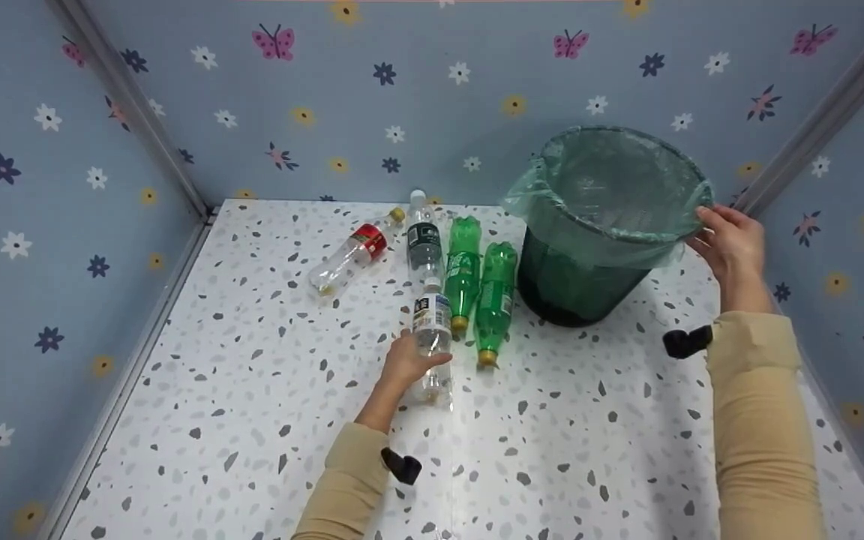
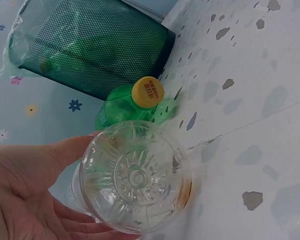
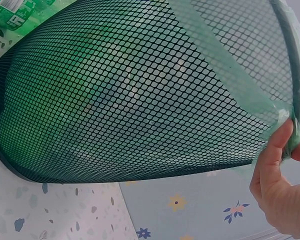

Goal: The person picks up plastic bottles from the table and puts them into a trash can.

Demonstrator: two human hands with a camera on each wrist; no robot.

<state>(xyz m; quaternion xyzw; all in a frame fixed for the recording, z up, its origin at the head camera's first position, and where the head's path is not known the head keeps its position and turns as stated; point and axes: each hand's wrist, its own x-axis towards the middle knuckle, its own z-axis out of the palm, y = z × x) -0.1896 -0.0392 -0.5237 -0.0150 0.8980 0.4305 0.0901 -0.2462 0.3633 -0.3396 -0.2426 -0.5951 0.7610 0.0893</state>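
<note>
My left hand (image 1: pixel 404 363) grips a clear plastic bottle (image 1: pixel 432 311) with a white label near its base, thumb on one side and fingers on the other. In the left wrist view the round ribbed bottom of that clear bottle (image 2: pixel 137 177) faces the camera, close to the terrazzo-patterned surface. With thumb and fingers, my right hand (image 1: pixel 736 241) pinches the rim of a dark mesh wastebasket (image 1: pixel 578 281), together with its thin green bag (image 3: pixel 215 65). The wastebasket leans, its mouth raised toward the right hand. Green shapes show through its mesh, too blurred to name.
Two green bottles (image 1: pixel 463 274) with yellow caps lie between the clear bottle and the wastebasket. A dark-labelled clear bottle (image 1: pixel 424 240) and a red-labelled one (image 1: pixel 357 251) lie farther back. Blue flowered panels (image 1: pixel 402 97) enclose the speckled surface (image 1: pixel 267 405) at the back and sides.
</note>
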